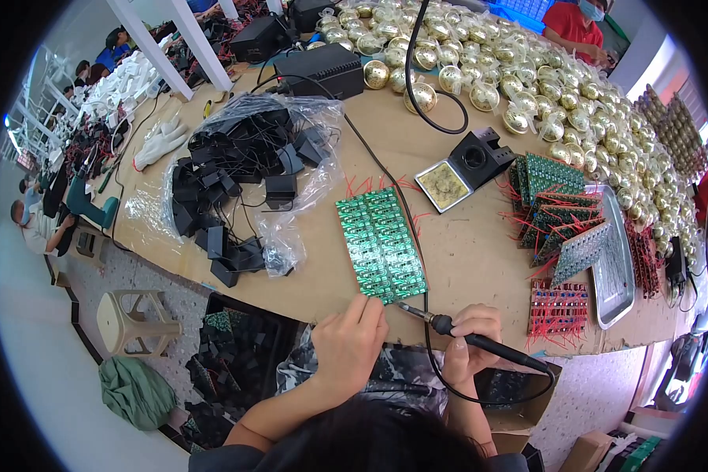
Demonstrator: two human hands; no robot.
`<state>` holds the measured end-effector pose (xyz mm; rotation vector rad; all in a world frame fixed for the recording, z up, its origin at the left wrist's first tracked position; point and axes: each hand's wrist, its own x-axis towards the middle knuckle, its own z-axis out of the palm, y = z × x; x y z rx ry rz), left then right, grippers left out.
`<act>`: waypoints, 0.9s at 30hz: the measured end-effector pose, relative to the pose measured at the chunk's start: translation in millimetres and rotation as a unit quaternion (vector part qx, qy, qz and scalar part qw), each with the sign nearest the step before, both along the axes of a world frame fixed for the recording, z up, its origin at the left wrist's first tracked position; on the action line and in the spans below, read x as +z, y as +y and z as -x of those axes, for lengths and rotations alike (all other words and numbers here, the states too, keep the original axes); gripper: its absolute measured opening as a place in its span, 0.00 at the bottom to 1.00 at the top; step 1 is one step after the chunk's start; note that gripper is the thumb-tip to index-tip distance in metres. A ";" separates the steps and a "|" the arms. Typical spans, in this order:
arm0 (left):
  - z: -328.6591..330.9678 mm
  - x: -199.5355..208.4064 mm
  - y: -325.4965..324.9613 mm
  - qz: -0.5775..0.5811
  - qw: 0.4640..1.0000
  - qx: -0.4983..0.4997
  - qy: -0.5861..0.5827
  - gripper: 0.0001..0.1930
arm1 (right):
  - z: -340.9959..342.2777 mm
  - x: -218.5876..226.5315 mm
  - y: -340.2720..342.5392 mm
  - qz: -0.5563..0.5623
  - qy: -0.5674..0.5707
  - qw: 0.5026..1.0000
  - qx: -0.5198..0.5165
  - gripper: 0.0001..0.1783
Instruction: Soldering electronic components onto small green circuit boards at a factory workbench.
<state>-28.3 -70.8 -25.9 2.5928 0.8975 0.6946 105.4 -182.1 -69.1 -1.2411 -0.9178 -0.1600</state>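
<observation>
A green circuit board panel (pixel 381 245) lies on the brown table covering in front of me, with thin red wires sticking out from its far and right edges. My right hand (pixel 472 338) is closed round the black handle of a soldering iron (pixel 507 352). The iron's metal tip points left and meets the near edge of the panel, or hovers just over it. At that same near edge my left hand (pixel 348 346) is closed, fingertips pressed together beside the tip. Whatever those fingers pinch is hidden. The iron's black cable loops below my right hand.
A soldering stand (pixel 473 161) with a yellowish cleaning pad is behind the panel. Wired boards (pixel 558 307) and a metal tray (pixel 612 291) sit at right. Black housings (pixel 204 185) in clear plastic lie left. Gold balls (pixel 519 86) cover the far right; a black box (pixel 320 71) stands behind.
</observation>
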 end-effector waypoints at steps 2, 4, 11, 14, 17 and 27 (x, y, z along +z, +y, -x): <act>-0.4 0.2 0.8 -0.003 1.000 -0.005 -0.003 0.08 | 2.3 0.7 -0.3 0.008 0.011 1.000 0.002 0.09; -0.7 0.1 1.0 -0.006 1.000 -0.010 -0.006 0.08 | 3.5 2.0 -0.5 0.016 0.022 1.000 0.003 0.13; -0.6 0.9 1.0 -0.014 1.000 -0.014 0.002 0.07 | 3.6 3.6 -2.3 0.019 0.016 1.000 0.017 0.12; -0.6 0.5 1.1 -0.016 1.000 -0.015 0.001 0.07 | 3.0 4.6 -2.0 0.027 0.003 1.000 0.012 0.12; -0.7 0.3 1.0 -0.018 1.000 -0.014 -0.004 0.07 | 2.9 0.5 -1.1 0.019 0.014 1.000 -0.011 0.12; -1.9 0.9 0.8 -0.023 1.000 -0.008 -0.009 0.08 | -9.6 3.0 1.9 -0.176 0.262 0.948 -0.028 0.08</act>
